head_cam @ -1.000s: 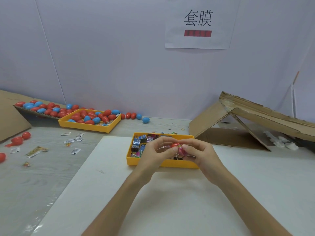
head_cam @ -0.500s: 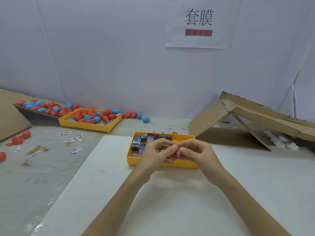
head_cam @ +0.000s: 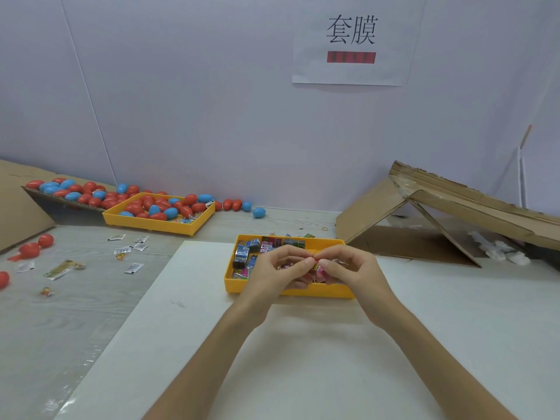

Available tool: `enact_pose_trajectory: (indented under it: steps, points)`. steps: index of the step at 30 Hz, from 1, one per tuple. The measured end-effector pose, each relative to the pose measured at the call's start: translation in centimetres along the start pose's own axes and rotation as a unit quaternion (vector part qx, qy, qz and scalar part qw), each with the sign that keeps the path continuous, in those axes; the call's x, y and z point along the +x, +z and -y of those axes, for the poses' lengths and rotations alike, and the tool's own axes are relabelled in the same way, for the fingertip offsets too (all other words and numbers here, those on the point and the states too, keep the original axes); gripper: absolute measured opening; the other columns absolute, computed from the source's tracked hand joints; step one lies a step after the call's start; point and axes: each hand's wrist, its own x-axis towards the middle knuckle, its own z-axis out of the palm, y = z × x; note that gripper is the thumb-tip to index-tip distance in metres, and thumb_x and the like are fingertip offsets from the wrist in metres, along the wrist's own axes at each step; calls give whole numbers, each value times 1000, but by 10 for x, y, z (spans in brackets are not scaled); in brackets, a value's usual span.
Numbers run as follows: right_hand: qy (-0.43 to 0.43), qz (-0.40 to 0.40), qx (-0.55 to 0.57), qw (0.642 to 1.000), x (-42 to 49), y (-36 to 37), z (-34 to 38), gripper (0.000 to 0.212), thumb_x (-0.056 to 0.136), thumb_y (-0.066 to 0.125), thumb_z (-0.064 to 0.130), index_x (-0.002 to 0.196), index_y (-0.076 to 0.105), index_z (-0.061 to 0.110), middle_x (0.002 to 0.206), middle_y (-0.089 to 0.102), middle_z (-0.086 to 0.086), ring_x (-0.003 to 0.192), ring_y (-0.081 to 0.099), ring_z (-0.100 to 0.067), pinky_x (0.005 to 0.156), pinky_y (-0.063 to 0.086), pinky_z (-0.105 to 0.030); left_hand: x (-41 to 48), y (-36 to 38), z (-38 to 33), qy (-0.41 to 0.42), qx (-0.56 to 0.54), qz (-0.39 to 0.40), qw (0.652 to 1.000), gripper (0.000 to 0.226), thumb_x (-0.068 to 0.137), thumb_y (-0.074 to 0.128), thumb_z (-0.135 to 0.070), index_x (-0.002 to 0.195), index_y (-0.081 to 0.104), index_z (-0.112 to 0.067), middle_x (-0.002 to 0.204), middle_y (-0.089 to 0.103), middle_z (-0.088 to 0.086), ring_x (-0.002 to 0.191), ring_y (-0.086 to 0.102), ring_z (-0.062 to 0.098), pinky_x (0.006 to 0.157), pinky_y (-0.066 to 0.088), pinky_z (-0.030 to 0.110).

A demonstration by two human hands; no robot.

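My left hand (head_cam: 277, 272) and my right hand (head_cam: 351, 272) meet over a yellow tray (head_cam: 236, 283) on the white board. Together their fingertips pinch a small red and pink item (head_cam: 316, 268), most of it hidden by my fingers. Several small wrapped packets (head_cam: 245, 253) in blue, pink and green lie in the tray's left and far parts.
A second yellow tray (head_cam: 157, 225) full of red and blue plastic eggs stands at the back left, with more eggs (head_cam: 69, 190) on a cardboard ramp behind it. Loose eggs and paper slips (head_cam: 133, 268) litter the grey table at left. A folded cardboard box (head_cam: 424, 213) sits at right.
Both hands stay over the tray, working the small item; the red part that showed a second ago is now mostly covered by my fingertips. Nothing else moved.
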Motion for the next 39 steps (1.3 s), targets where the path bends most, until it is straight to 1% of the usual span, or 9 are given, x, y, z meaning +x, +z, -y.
enact_pose_trajectory:
  steps: [2, 6, 10, 12, 18, 22, 30, 36, 39]
  points:
    - [-24, -10, -31, 999, -1, 1, 0, 21, 92, 70, 8, 91, 78, 27, 77, 74, 0, 73, 71, -12, 66, 55, -22, 0, 0, 0, -2, 0, -3, 1000, 22, 89, 74, -22, 107, 74, -9, 90, 75, 10, 81, 73, 23, 73, 61, 29]
    - [-85, -39, -93, 991, -1, 4, 0, 26, 89, 72, 4, 86, 76, 30, 80, 72, 4, 75, 72, -19, 72, 60, -39, -1, 1, 1, -11, -15, -9, 1000, 20, 89, 75, -20, 104, 74, -7, 89, 74, 12, 79, 73, 23, 72, 61, 29]
    - [-115, -9, -129, 985, -4, 5, 1, 8, 86, 72, 30, 92, 77, 34, 90, 73, 7, 85, 71, -18, 74, 56, -30, 0, 0, 2, -14, -24, -25, 999, 19, 90, 73, -17, 104, 72, -4, 92, 74, 16, 81, 73, 24, 71, 60, 28]
    - [-135, -8, -169, 976, -5, 3, 0, 16, 83, 76, 38, 98, 76, 32, 95, 73, 11, 92, 69, -18, 77, 52, -26, 0, 0, 2, -13, -25, -35, 999, 17, 91, 73, -17, 103, 72, -5, 93, 74, 16, 82, 74, 23, 69, 59, 26]
    - [-189, -53, -211, 958, -2, 5, -6, 12, 84, 81, 16, 95, 80, 21, 94, 74, 11, 98, 68, -16, 78, 54, -27, 0, 1, 2, -11, -27, -30, 999, 18, 91, 73, -19, 103, 71, -5, 94, 75, 17, 82, 74, 23, 70, 59, 26]
    - [-187, -63, -196, 961, -3, 4, -8, 8, 87, 77, 20, 94, 79, 22, 91, 73, 11, 92, 68, -18, 72, 54, -29, 0, 2, 2, -17, -48, -16, 999, 24, 93, 70, -24, 104, 71, -4, 89, 75, 13, 81, 73, 22, 72, 59, 27]
    - [-188, -85, -182, 961, -2, 4, -7, 9, 89, 72, 27, 93, 79, 22, 89, 73, 12, 84, 70, -17, 70, 58, -36, 0, 0, 2, -14, -42, 2, 999, 16, 94, 70, -16, 107, 74, -9, 94, 75, 13, 87, 74, 24, 75, 59, 28]
    - [-186, -67, -190, 962, -2, 3, -7, 14, 92, 71, 27, 98, 79, 18, 92, 74, 11, 89, 70, -17, 71, 57, -32, 1, 0, 2, -11, -48, -13, 999, 16, 92, 71, -17, 104, 73, -7, 90, 74, 12, 80, 74, 23, 71, 59, 27]
    - [-177, -65, -187, 964, -3, 4, -7, 20, 89, 74, 15, 108, 77, 19, 94, 75, 13, 86, 70, -13, 73, 57, -26, 2, 0, 2, -12, -57, -17, 998, 13, 93, 71, -16, 102, 72, -7, 85, 74, 10, 78, 74, 21, 69, 59, 25]
